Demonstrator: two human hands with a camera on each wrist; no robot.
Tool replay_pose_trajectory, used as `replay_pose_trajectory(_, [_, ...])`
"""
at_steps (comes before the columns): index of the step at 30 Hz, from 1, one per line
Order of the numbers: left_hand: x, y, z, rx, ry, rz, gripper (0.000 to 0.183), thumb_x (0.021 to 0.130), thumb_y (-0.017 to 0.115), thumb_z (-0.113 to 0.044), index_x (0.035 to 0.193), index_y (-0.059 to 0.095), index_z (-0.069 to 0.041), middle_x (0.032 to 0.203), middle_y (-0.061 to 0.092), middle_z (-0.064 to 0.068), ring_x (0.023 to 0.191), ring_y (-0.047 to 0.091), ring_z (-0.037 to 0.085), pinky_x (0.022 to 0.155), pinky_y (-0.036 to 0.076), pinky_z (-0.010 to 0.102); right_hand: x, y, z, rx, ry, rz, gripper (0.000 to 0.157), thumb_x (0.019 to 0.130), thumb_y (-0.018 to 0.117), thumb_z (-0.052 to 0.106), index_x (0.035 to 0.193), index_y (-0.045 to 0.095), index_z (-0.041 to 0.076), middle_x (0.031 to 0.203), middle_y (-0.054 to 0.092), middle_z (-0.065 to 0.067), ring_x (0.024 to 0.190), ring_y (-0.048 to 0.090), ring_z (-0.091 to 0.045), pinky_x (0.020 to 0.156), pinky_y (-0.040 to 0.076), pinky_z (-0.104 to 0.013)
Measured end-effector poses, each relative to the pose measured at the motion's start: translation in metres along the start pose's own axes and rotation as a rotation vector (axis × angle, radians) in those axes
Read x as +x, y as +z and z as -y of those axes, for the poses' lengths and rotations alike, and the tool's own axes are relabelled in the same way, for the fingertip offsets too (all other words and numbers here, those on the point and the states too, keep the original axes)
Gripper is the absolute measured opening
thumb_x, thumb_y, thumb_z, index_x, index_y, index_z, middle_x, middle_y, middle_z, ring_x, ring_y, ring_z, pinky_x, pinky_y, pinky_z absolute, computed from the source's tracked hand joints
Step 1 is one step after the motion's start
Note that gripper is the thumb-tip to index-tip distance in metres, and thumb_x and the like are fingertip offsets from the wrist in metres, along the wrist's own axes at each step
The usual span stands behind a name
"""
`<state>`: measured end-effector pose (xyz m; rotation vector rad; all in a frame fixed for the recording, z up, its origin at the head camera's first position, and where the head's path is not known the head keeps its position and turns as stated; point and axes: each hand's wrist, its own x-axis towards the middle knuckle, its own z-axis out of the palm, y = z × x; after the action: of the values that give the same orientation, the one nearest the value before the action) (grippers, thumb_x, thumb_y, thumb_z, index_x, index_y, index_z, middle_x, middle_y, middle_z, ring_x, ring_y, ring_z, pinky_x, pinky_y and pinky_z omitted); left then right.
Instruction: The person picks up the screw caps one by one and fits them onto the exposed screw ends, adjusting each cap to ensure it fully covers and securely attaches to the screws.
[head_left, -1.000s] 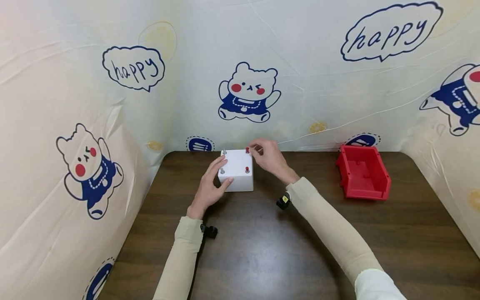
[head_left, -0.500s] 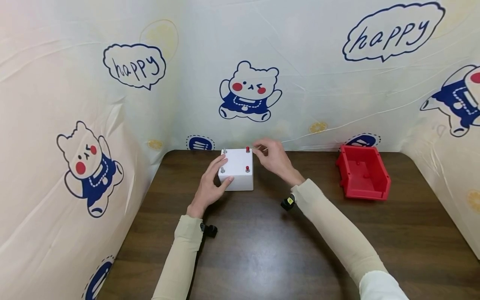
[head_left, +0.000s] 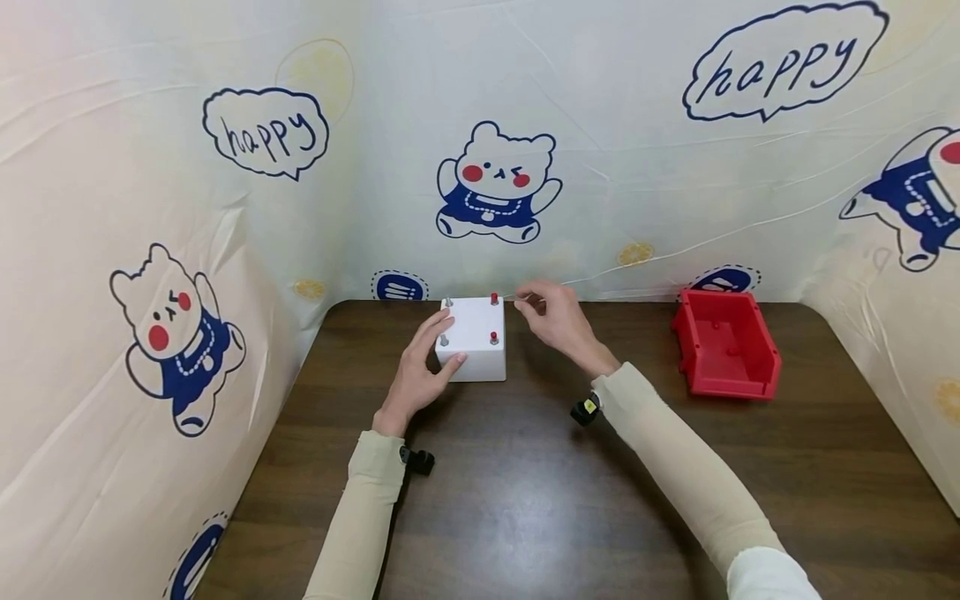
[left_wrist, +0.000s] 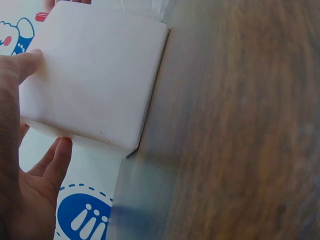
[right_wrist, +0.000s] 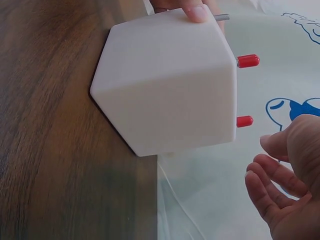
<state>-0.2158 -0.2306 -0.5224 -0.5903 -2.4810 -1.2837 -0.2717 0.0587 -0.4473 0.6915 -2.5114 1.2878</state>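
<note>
A white box stands near the table's far edge, with several metal toggle switches on its top. The two switches on its right side wear red caps, the rear red cap and the front red cap; a left one is bare metal. My left hand holds the box by its left side, thumb against the front face and fingers reaching over the top edge. Just right of the box, my right hand hovers apart from the caps, fingers loosely bent, nothing visible between thumb and fingertips.
A red plastic bin stands on the right part of the brown wooden table. Printed cloth hangs behind the table and along its sides. Each wrist carries a small black camera.
My right hand has drawn back to the right, away from the rear red cap, its thumb and fingers parting. The left hand and the box have stayed in place.
</note>
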Motion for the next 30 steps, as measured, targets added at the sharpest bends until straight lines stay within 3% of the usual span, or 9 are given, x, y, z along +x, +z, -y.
replay_pose_trajectory(4, [0.000, 0.000, 0.000, 0.003, 0.001, -0.001, 0.065, 0.100, 0.078, -0.027, 0.159, 0.050, -0.031, 0.171, 0.038, -0.010, 0.158, 0.037, 0.020, 0.127, 0.034, 0.056, -0.002, -0.004, -0.002, 0.006, 0.000, -0.002, 0.018, 0.102, 0.071, 0.010, 0.118, 0.078, 0.003, 0.110, 0.078, -0.015, 0.092, 0.074, -0.031, 0.086, 0.063, -0.052])
replay_pose_trajectory(12, [0.000, 0.000, 0.002, 0.000, 0.009, -0.001, 0.065, 0.100, 0.077, -0.027, 0.159, 0.050, -0.030, 0.171, 0.037, -0.009, 0.158, 0.037, 0.020, 0.127, 0.035, 0.057, -0.007, -0.014, -0.002, -0.045, 0.017, 0.008, 0.020, 0.103, 0.071, 0.012, 0.120, 0.078, 0.006, 0.112, 0.077, -0.012, 0.093, 0.073, -0.025, 0.084, 0.064, -0.042])
replay_pose_trajectory(21, [0.000, 0.001, 0.002, -0.004, 0.016, -0.008, 0.065, 0.100, 0.078, -0.027, 0.159, 0.050, -0.030, 0.171, 0.038, -0.009, 0.158, 0.037, 0.020, 0.127, 0.035, 0.057, -0.015, -0.021, -0.006, -0.051, -0.040, -0.010, 0.017, 0.102, 0.073, 0.010, 0.117, 0.079, 0.005, 0.109, 0.078, -0.012, 0.088, 0.074, -0.024, 0.080, 0.064, -0.041])
replay_pose_trajectory(30, [0.000, 0.001, 0.000, -0.006, 0.015, -0.009, 0.065, 0.100, 0.078, -0.025, 0.159, 0.051, -0.028, 0.171, 0.038, -0.008, 0.158, 0.037, 0.020, 0.127, 0.035, 0.057, -0.020, -0.032, -0.013, -0.090, -0.038, -0.009, 0.018, 0.102, 0.072, 0.010, 0.118, 0.079, 0.005, 0.110, 0.078, -0.013, 0.088, 0.074, -0.024, 0.078, 0.064, -0.041])
